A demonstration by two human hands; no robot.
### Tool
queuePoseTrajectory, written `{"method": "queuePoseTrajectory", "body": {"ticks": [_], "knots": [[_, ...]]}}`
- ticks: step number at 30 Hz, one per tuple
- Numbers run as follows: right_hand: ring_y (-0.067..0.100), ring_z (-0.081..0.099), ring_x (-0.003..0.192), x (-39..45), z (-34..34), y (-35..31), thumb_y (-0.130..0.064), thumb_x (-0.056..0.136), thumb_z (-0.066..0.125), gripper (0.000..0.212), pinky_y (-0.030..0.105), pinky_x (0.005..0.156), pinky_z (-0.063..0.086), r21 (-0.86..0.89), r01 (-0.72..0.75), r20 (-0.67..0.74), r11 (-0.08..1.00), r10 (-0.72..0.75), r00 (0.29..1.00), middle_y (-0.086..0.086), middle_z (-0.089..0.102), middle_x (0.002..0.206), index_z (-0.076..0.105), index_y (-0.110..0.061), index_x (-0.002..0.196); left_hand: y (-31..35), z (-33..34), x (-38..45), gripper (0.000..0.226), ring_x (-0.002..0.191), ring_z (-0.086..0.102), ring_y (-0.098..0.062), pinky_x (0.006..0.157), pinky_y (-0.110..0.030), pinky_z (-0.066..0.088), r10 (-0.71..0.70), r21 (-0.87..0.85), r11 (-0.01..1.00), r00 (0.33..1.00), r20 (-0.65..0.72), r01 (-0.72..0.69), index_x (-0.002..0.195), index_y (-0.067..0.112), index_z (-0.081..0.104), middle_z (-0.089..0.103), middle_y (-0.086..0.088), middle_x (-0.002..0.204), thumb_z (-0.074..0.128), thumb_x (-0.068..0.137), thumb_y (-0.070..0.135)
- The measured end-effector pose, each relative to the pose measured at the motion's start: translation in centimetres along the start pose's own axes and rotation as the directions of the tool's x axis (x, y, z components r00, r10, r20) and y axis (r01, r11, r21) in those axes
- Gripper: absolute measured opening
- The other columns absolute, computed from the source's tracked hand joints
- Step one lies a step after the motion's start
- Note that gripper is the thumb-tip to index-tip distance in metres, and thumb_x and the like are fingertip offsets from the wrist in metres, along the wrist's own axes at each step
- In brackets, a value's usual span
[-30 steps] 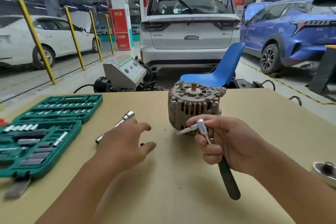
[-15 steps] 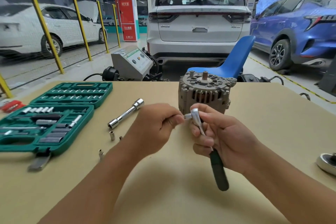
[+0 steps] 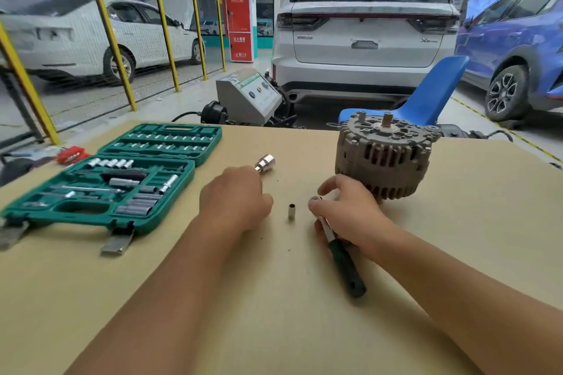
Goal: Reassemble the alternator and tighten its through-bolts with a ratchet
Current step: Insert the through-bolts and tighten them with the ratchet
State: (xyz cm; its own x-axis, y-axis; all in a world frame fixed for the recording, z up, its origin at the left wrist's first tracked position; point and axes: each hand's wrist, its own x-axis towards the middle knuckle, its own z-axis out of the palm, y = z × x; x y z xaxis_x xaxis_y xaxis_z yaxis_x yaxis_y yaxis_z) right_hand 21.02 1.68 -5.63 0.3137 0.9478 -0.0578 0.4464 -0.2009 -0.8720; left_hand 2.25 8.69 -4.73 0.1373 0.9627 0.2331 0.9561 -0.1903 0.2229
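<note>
Found everything resting on the tan board-topped table point(image 3: 457, 222). Noted the open green plastic socket case point(image 3: 100, 213) at the left, well apart from the work.

Saw the grey ribbed cast-metal alternator point(image 3: 384, 158) standing shaft-up at the far right of the table, just beyond the right hand point(image 3: 350, 213); could not tell whether touching it. Judged it prone to rocking or tipping under sideways pull from a tool unless steadied by a free hand.

Saw the right hand wrapped round the neck of the chrome ratchet with the dark green handle point(image 3: 345, 268), with the handle trailing back across the table. Could not see the drive square under the fingers, so could not confirm anything fitted there.

Saw the left hand point(image 3: 234, 198) knuckles-up with fingers curled downward, covering the near end of the chrome extension bar point(image 3: 265, 163). Could not tell whether pinching anything.

Spotted the small steel socket point(image 3: 291, 211) standing upright between the two hands, touching neither. Judged it easily toppled and sent rolling by a careless sweep of either hand. Feared rounded bolt heads too, given a wrong size or a half-seated fit on the ratchet.
</note>
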Motion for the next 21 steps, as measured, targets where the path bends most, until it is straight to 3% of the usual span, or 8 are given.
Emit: {"method": "queuePoseTrajectory", "body": {"ticks": [3, 8, 12, 14, 16, 18, 20, 21], "knots": [[0.008, 0.064, 0.046, 0.9, 0.1, 0.5, -0.037, 0.081, 0.076, 0.023, 0.023, 0.040, 0.047, -0.131, 0.058, -0.022, 0.990, -0.061, 0.998, 0.002, 0.070, 0.082, 0.058, -0.034, 0.095, 0.7, 0.6, -0.5, 0.018, 0.065, 0.051, -0.012, 0.055, -0.028, 0.036, 0.029, 0.094, 0.995, 0.998, 0.059, -0.034, 0.091, 0.028, 0.067, 0.055, 0.007, 0.082, 0.061, 0.089, 0.045], [0.000, 0.063, 0.046, 1.1, 0.2, 1.1, -0.048, 0.081, 0.077, 0.025, 0.019, 0.040, 0.041, -0.189, 0.110, -0.035, 0.976, -0.118, 0.992, -0.003, 0.073, 0.069, 0.060, -0.032, 0.091, 1.1, 1.1, -0.5, 0.021, 0.061, 0.046, -0.010, 0.052, -0.027, 0.031, 0.081, 0.113, 0.990, 0.997, 0.021, -0.083, 0.081, 0.026, 0.067, 0.054, 0.008, 0.075, 0.061, 0.089, 0.044], [0.005, 0.061, 0.041, 0.3, 0.0, 0.9, -0.038, 0.090, 0.074, 0.014, 0.019, 0.037, 0.042, -0.142, 0.143, 0.003, 0.980, -0.144, 0.990, 0.000, 0.073, 0.068, 0.063, -0.029, 0.088, 1.3, 1.3, -0.8, 0.023, 0.064, 0.054, -0.012, 0.052, -0.025, 0.039, 0.113, 0.067, 0.991, 0.994, 0.007, -0.114, 0.079, 0.024, 0.072, 0.061, 0.007, 0.073, 0.061, 0.089, 0.041], [0.007, 0.061, 0.047, -0.5, -0.3, 0.8, -0.031, 0.092, 0.074, 0.010, 0.023, 0.042, 0.044, -0.141, 0.230, -0.033, 0.963, -0.236, 0.971, 0.000, 0.070, 0.068, 0.067, -0.026, 0.086, 1.3, 1.2, -0.9, 0.023, 0.065, 0.056, -0.013, 0.053, -0.025, 0.042, 0.119, 0.053, 0.991, 0.993, 0.007, -0.119, 0.079, 0.023, 0.073, 0.062, 0.006, 0.073, 0.060, 0.089, 0.039], [0.008, 0.056, 0.051, -1.4, -1.1, 0.7, -0.022, 0.091, 0.075, 0.008, 0.025, 0.047, 0.044, -0.166, 0.454, -0.156, 0.875, -0.478, 0.864, -0.003, 0.064, 0.061, 0.070, -0.021, 0.085, 1.2, 1.1, -0.9, 0.024, 0.062, 0.058, -0.015, 0.050, -0.026, 0.040, 0.105, 0.027, 0.994, 0.994, -0.001, -0.105, 0.075, 0.021, 0.072, 0.063, 0.004, 0.070, 0.057, 0.089, 0.035], [0.012, 0.055, 0.051, -2.0, -2.7, 0.2, -0.016, 0.091, 0.073, 0.007, 0.028, 0.048, 0.046, -0.202, 0.684, -0.345, 0.701, -0.705, 0.620, -0.005, 0.060, 0.058, 0.071, -0.014, 0.085, 1.0, 1.0, -0.8, 0.028, 0.060, 0.058, -0.017, 0.049, -0.026, 0.038, 0.081, -0.038, 0.996, 0.996, -0.034, -0.082, 0.069, 0.019, 0.069, 0.062, 0.002, 0.067, 0.055, 0.090, 0.032], [0.013, 0.057, 0.054, -1.7, -5.2, -0.3, -0.021, 0.093, 0.068, 0.008, 0.028, 0.051, 0.048, -0.250, 0.737, -0.581, 0.629, -0.706, 0.405, -0.010, 0.060, 0.061, 0.067, -0.017, 0.086, 0.9, 0.9, -0.9, 0.033, 0.057, 0.055, -0.020, 0.050, -0.027, 0.036, 0.061, -0.182, 0.980, 0.993, -0.097, -0.078, 0.064, 0.015, 0.063, 0.059, 0.000, 0.062, 0.055, 0.093, 0.030], [0.012, 0.058, 0.057, -1.1, -6.7, -0.4, -0.027, 0.093, 0.067, 0.007, 0.030, 0.055, 0.050, -0.220, 0.714, -0.688, 0.665, -0.624, 0.369, -0.012, 0.060, 0.065, 0.064, -0.022, 0.089, 0.8, 0.9, -1.0, 0.035, 0.056, 0.055, -0.020, 0.051, -0.028, 0.037, 0.062, -0.289, 0.952, 0.989, -0.132, -0.099, 0.064, 0.015, 0.062, 0.058, -0.001, 0.060, 0.056, 0.096, 0.030]]}}
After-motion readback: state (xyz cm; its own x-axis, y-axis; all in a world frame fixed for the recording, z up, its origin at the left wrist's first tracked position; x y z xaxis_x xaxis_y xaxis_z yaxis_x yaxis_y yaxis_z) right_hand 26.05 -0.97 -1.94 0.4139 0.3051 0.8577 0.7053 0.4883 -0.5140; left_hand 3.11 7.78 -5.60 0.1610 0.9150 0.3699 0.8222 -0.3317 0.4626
